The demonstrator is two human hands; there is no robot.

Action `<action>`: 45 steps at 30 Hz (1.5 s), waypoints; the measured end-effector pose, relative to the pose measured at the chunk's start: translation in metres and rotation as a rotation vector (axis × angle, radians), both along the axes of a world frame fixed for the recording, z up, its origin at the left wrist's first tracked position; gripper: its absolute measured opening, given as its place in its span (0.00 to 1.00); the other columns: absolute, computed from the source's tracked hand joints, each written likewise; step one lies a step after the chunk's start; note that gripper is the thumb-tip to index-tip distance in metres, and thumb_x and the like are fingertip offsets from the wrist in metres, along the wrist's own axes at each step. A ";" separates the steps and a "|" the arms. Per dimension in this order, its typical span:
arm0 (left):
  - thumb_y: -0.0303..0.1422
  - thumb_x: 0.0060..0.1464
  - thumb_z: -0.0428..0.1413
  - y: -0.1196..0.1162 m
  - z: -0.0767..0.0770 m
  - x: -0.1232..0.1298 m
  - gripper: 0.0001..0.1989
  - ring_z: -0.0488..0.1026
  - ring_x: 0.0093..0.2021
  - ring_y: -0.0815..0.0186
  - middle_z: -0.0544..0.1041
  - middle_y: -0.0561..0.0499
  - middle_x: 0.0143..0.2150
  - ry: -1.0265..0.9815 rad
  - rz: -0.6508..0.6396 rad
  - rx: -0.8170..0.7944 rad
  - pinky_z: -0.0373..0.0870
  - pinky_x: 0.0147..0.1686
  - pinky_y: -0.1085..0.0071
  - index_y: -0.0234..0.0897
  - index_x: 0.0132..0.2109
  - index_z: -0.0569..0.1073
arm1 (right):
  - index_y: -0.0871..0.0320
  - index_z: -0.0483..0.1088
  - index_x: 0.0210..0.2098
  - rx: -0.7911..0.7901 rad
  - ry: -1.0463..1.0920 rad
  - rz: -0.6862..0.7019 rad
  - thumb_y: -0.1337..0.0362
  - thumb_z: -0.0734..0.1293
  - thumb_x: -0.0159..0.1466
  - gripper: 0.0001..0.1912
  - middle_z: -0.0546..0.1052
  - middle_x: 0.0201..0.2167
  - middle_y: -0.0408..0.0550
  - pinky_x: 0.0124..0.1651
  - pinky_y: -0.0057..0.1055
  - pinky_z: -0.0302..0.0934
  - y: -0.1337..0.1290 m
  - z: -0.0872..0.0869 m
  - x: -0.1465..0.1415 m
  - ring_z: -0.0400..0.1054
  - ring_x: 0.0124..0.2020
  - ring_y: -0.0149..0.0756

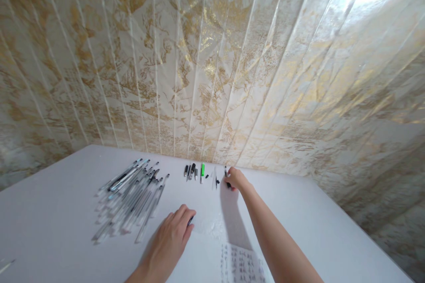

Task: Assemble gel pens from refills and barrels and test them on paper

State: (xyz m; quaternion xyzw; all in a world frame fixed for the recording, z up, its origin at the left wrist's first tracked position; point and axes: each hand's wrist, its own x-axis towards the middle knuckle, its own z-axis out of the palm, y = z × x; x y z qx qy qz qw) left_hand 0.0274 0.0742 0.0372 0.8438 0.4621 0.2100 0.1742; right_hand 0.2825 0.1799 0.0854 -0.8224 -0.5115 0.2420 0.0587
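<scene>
My left hand (174, 232) rests low on the white table (282, 199), its fingers closed on a dark pen part (190, 220) whose tip shows between thumb and forefinger. The rest of that part is hidden in the hand. Farther off, my right hand (236, 179) pinches a black pen (226, 171) close to the tabletop, at the right end of a row of pens and small parts. Left of it are thin pen pieces (214, 177) and small black caps (207, 176). A pen with a bright green cap (202, 170) lies beside several dark and grey pen parts (193, 168).
A spread pile of clear pens or refills with dark ends (136, 199) lies on the left. Handwritten paper (245, 265) sits at the front, partly beside my right forearm. A gold-patterned covering (186, 62) rises behind the table. A thin pale item (6, 266) lies at the lower left.
</scene>
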 end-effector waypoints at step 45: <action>0.34 0.57 0.44 0.000 0.036 -0.037 0.12 0.71 0.30 0.67 0.75 0.51 0.40 -0.183 0.078 -0.215 0.65 0.33 0.71 0.41 0.44 0.69 | 0.59 0.67 0.52 0.073 -0.296 0.039 0.60 0.65 0.67 0.16 0.72 0.51 0.52 0.47 0.44 0.67 0.018 0.024 -0.016 0.70 0.47 0.42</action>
